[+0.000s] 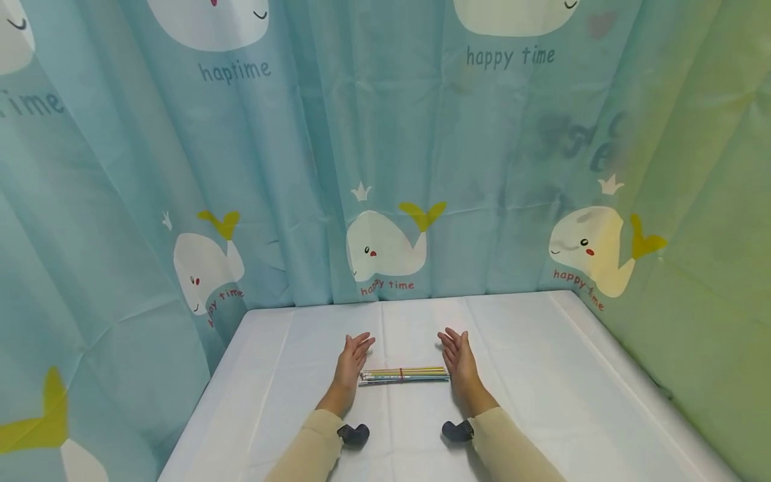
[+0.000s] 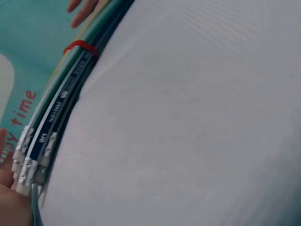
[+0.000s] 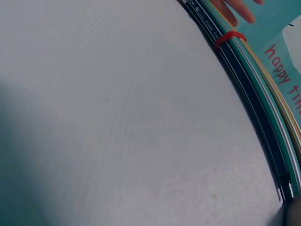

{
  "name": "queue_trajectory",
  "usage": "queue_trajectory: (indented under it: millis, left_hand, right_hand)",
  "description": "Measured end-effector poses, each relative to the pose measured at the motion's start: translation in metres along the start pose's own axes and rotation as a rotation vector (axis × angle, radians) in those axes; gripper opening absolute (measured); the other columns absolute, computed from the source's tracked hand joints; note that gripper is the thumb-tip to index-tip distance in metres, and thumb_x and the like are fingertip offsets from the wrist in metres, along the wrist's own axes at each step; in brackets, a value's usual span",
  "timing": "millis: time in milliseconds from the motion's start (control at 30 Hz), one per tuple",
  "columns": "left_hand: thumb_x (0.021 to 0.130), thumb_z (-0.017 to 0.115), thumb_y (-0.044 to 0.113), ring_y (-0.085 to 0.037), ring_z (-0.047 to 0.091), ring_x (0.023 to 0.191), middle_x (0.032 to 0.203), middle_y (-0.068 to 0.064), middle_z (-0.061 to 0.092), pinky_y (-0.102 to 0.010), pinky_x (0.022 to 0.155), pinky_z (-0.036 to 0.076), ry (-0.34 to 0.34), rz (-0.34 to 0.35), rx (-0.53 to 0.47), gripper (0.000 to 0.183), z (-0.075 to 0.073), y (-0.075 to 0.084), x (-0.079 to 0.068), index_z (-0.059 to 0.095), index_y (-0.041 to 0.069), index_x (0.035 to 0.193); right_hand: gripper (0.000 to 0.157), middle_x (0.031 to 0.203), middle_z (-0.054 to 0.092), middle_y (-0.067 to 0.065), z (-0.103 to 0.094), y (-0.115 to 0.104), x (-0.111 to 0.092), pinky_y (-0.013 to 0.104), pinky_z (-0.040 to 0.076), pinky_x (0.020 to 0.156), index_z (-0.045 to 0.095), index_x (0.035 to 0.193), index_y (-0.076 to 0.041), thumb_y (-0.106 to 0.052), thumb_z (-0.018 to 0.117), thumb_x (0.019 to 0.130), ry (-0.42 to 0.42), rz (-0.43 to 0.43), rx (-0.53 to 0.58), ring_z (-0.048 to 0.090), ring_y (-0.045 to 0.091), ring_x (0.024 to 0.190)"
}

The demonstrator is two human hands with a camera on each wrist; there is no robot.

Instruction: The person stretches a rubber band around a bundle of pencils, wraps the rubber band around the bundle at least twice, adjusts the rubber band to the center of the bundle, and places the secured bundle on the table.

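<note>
A bundle of pencils [image 1: 421, 374], yellow, green and blue, lies crosswise on the white table. A red rubber band [image 1: 401, 374] circles its middle. My left hand [image 1: 351, 365] is at the left end, by the white eraser tips [image 2: 26, 176], fingers extended forward and slightly bent. At the other end stands my right hand [image 1: 462, 367], its fingers loosely extended and palm turned inward. Neither hand curls round the pencils; whether the palms touch the ends I cannot tell. In the right wrist view, dark blue and green pencils [image 3: 256, 103] run toward the right hand at the lower corner.
A white cloth covers the table [image 1: 518, 348]. Behind it and along the left hangs a blue curtain [image 1: 289, 167] with printed whales; a greenish curtain [image 1: 711, 268] borders the right side. Each beige sleeve [image 1: 313, 445] has a dark wrist device [image 1: 354, 434] by its cuff.
</note>
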State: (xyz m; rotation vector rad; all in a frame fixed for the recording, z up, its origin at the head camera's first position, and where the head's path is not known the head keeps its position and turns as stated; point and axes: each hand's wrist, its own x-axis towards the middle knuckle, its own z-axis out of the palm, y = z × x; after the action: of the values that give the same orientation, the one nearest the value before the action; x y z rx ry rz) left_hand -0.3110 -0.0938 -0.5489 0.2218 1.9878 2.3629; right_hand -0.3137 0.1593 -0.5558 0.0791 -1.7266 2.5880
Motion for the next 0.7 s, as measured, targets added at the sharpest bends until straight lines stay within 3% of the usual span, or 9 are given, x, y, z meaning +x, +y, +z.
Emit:
queue_trajectory:
  millis: [300,433,533,700]
  left_hand:
    - [0.088,0.013,0.060,-0.027,0.019,0.131,0.139,-0.014,0.032,-0.043,0.104,0.008,-0.010,-0.006,-0.029,0.075,0.004,-0.006,0.002,0.026,0.005,0.138]
    - [0.090,0.013,0.056,-0.027,0.022,0.130,0.138,-0.015,0.034,-0.043,0.104,0.009,-0.009,0.036,0.031,0.072,0.009,-0.008,0.000,0.030,0.004,0.136]
    - [0.094,0.013,0.049,-0.026,0.028,0.127,0.134,-0.013,0.040,-0.043,0.103,0.014,0.041,0.101,0.137,0.065,0.018,-0.009,-0.002,0.038,0.003,0.132]
    - [0.097,0.019,0.037,-0.025,0.036,0.122,0.125,-0.007,0.050,-0.044,0.100,0.021,0.180,0.190,0.336,0.050,0.033,-0.012,-0.006,0.052,0.007,0.119]
  right_hand:
    - [0.082,0.142,0.024,0.019,0.007,-0.006,0.000,0.040,0.008,0.105,0.019,0.139,-0.002,-0.064,0.021,0.085,-0.058,0.035,-0.007,0.016,0.026,0.132]
    - [0.082,0.140,0.027,0.019,0.011,-0.006,0.002,0.040,0.008,0.105,0.022,0.138,-0.001,-0.064,0.020,0.086,-0.074,0.045,-0.029,0.018,0.026,0.131]
    - [0.078,0.136,0.034,0.019,0.015,-0.003,0.005,0.040,0.010,0.104,0.029,0.135,0.001,-0.060,0.017,0.088,-0.011,0.035,-0.043,0.024,0.026,0.129]
    - [0.076,0.125,0.048,0.020,0.025,0.001,0.010,0.041,0.019,0.102,0.041,0.126,0.005,-0.057,0.016,0.090,0.171,0.045,-0.037,0.039,0.028,0.120]
